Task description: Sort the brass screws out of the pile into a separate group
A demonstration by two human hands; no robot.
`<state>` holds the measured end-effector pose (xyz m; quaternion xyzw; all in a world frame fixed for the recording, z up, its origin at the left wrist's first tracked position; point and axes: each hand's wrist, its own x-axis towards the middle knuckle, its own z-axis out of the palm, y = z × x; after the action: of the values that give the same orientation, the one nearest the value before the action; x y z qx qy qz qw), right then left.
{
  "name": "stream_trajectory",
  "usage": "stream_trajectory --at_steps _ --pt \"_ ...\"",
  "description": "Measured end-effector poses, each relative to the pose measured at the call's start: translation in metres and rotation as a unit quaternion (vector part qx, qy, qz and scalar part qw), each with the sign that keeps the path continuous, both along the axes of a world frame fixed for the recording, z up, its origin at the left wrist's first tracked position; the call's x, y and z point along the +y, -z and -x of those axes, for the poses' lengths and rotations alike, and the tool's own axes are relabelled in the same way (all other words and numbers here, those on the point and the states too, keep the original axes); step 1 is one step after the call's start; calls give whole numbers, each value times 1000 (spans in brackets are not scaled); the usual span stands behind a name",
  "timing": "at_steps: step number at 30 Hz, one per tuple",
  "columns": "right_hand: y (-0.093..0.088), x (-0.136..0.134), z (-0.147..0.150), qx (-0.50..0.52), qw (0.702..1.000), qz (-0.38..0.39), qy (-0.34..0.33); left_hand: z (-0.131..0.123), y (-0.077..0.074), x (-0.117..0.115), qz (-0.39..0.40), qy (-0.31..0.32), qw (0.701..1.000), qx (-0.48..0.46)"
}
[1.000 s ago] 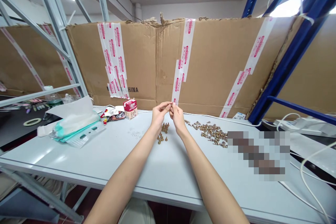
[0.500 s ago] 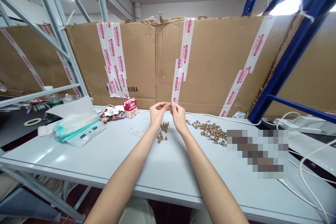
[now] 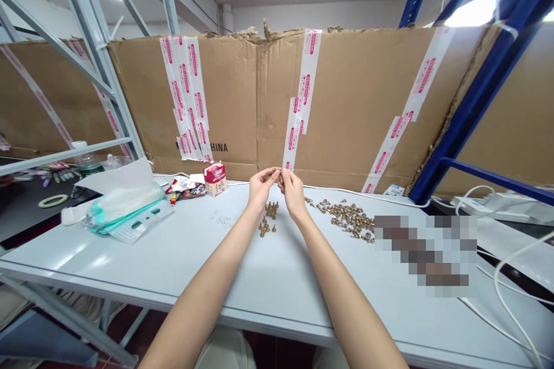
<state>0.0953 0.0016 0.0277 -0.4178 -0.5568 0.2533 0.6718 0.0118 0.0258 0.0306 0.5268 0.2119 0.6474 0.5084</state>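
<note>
My left hand and my right hand meet fingertip to fingertip above the middle of the table. Both are closed in a pinch; whatever lies between the fingers is too small and covered to make out. Just below them, several brass-coloured screws stand in a small group, most of them upright on their heads. To the right of my right hand spreads a loose heap of similar screws. Left of my left forearm lie several small clear rings, faint against the pale tabletop.
A red and cream drink carton stands at the back, beside crumpled wrappers. Teal-edged plastic packs lie at the left. A cardboard wall closes off the back; white cables run along the right. A blurred patch hides part of the right side.
My fingers have shifted slightly against each other, with the right hand's fingers a little more curled. The screws and the rings lie as before.
</note>
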Motion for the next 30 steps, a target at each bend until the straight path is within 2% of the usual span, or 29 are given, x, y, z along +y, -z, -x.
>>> stream_trajectory --at_steps 3,5,10,15,17,19,22,27,30 --pt "3 -1 2 -74 995 -25 69 -3 1 0 0 -20 1000 -6" --pt "4 -2 3 -77 994 -32 77 -4 1 -1 -17 -31 999 8" --pt "-1 -1 5 19 999 -35 -17 -1 -6 -10 -85 -83 992 51" --pt "-8 -2 1 98 988 -7 -119 1 -17 -22 -161 -164 968 100" --pt "-10 -4 -1 110 983 8 -145 2 -19 -23 -173 -171 963 116" --pt "-11 -5 -2 112 982 15 -152 4 -20 -22 -171 -153 966 118" --pt "-12 -5 -1 94 989 1 -114 7 -20 -17 -146 -131 975 108" --pt "-10 -6 -2 -10 999 -45 -11 9 -18 -10 -99 -186 970 123" --pt "-8 -7 -7 -84 994 -61 43 11 -17 -7 -77 -147 978 127"
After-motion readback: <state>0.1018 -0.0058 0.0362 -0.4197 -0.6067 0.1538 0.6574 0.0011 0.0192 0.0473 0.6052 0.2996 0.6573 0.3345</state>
